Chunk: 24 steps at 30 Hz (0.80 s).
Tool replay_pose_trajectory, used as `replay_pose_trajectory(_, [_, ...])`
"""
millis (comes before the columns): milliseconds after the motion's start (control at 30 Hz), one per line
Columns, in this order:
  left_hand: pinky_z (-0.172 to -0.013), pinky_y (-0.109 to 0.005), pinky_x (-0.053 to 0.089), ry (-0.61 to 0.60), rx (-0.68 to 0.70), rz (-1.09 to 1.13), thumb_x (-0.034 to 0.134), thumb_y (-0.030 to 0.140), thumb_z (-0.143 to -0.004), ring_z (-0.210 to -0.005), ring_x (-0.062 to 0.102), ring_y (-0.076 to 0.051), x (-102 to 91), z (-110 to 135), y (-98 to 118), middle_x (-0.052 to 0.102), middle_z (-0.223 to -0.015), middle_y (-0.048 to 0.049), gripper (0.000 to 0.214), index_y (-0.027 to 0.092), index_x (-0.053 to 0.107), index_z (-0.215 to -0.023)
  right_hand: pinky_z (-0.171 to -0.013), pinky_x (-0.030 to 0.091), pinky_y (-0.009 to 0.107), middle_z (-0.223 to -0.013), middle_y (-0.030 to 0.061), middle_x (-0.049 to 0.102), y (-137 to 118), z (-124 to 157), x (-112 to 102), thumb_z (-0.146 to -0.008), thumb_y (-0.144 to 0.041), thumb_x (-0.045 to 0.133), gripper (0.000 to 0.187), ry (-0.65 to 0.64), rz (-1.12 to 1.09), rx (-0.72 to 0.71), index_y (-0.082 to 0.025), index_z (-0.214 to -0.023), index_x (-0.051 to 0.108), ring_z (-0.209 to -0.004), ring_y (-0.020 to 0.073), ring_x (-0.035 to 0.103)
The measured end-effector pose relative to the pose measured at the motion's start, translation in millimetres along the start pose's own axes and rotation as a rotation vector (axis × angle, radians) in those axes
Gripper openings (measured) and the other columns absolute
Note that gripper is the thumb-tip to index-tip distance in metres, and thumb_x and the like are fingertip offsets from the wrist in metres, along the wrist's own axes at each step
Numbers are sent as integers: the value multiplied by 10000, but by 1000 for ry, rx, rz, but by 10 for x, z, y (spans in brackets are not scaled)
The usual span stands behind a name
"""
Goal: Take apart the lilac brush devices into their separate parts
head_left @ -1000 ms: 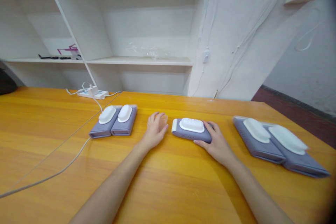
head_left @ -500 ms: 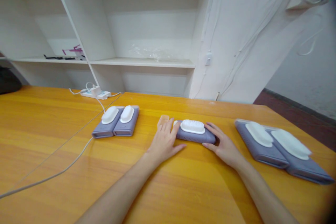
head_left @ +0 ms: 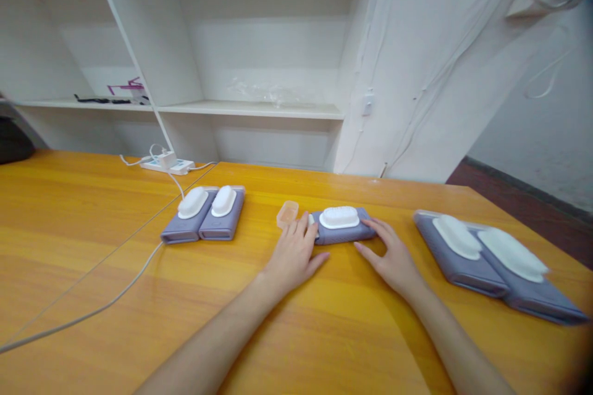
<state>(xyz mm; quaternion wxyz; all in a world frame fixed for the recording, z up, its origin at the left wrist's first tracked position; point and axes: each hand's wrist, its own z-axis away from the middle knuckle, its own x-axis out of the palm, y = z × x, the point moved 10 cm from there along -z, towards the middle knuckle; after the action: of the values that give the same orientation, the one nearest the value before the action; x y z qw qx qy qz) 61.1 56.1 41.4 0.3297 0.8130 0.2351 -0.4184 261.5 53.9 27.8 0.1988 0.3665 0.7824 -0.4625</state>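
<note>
A purple device with a white bristled top (head_left: 341, 226) lies on the orange wooden table (head_left: 324, 333) between my hands. My left hand (head_left: 294, 254) rests flat with fingers spread, its fingertips at the device's left end. My right hand (head_left: 391, 259) lies open at the device's right end, fingers touching its edge. A small translucent orange cap (head_left: 287, 214) sits just beyond my left fingertips.
Two more purple devices (head_left: 204, 215) lie side by side to the left, another pair (head_left: 491, 254) at the right. A white power strip (head_left: 167, 165) sits at the back, its cable (head_left: 92, 311) running across the left of the table. White shelves stand behind.
My left hand moved off the orange cap to the device's left end. The device turned slightly on the table, and my right hand slid back from over its right end.
</note>
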Motion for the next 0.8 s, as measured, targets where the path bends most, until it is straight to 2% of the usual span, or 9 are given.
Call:
replay_pose_trajectory(67, [-1048,-519,322,-5,-27,48,570,436,-834,-1324,343,-335,29,3,-23,368,-1420,-183,540,191,386,-1279,-1062,344,480,-1327,94,501,-5,4,8,-790,-455,613,418,-9,-42,30,-231,-1138,547,-1235,273,458])
replay_pose_trajectory(167, [-1033,-463,361,-1,-51,142,550,354,-862,-1301,384,-288,19,-5,-70,414,-1380,-145,382,216,426,-1196,-1008,406,466,-1260,96,562,120,14,-28,-809,-491,592,342,23,-183,130,-227,-1020,540,-1141,264,542])
replay_pose_trajectory(233, [-1023,-420,376,10,-36,219,546,291,-866,-1254,432,-254,-20,-19,-93,463,-1321,-116,306,225,443,-1146,-943,462,435,-1129,96,625,209,23,-67,-832,-507,558,357,55,-269,184,-220,-1043,526,-1031,246,601])
replay_pose_trajectory(300, [-1016,-400,380,8,-6,305,572,257,-848,-1207,465,-240,-46,-34,-110,497,-1272,-102,309,222,448,-1129,-893,488,422,-1033,92,641,236,30,-132,-852,-518,521,402,101,-256,200,-208,-1108,519,-967,242,616])
replay_pose_trajectory(367, [-1004,-393,385,-5,8,390,625,257,-813,-1168,485,-239,-47,-42,-136,515,-1245,-96,366,216,450,-1132,-917,468,439,-1068,104,619,152,30,-209,-865,-514,492,421,150,-130,146,-201,-1143,529,-1010,256,591])
replay_pose_trajectory(433, [-963,-378,412,-28,-12,463,669,279,-780,-1100,517,-229,-13,-43,-176,535,-1206,-86,446,213,444,-1160,-986,410,468,-1163,113,582,-31,24,-215,-868,-494,487,406,146,24,26,-205,-1145,549,-1107,275,537])
replay_pose_trajectory(533, [-909,-357,443,-62,-53,513,724,356,-728,-1032,535,-218,53,-33,-207,539,-1180,-85,639,210,400,-1258,-1025,368,481,-1210,103,568,-272,30,-80,-837,-478,544,415,39,153,-140,-212,-1155,550,-1155,286,497])
replay_pose_trajectory(633, [-924,-384,426,-66,-83,442,746,495,-668,-1062,510,-246,63,-29,-223,509,-1208,-110,802,202,376,-1316,-952,429,460,-1127,100,599,-347,35,0,-789,-507,610,456,-25,202,-182,-205,-1126,554,-1078,289,527])
replay_pose_trajectory(800, [-862,-391,414,-69,-55,217,653,658,-671,-1005,496,-262,-21,-51,-191,544,-1032,-78,644,204,526,-1109,-909,448,453,-1084,108,591,-372,34,12,-750,-558,641,512,-48,233,-189,-202,-1107,555,-1038,298,527])
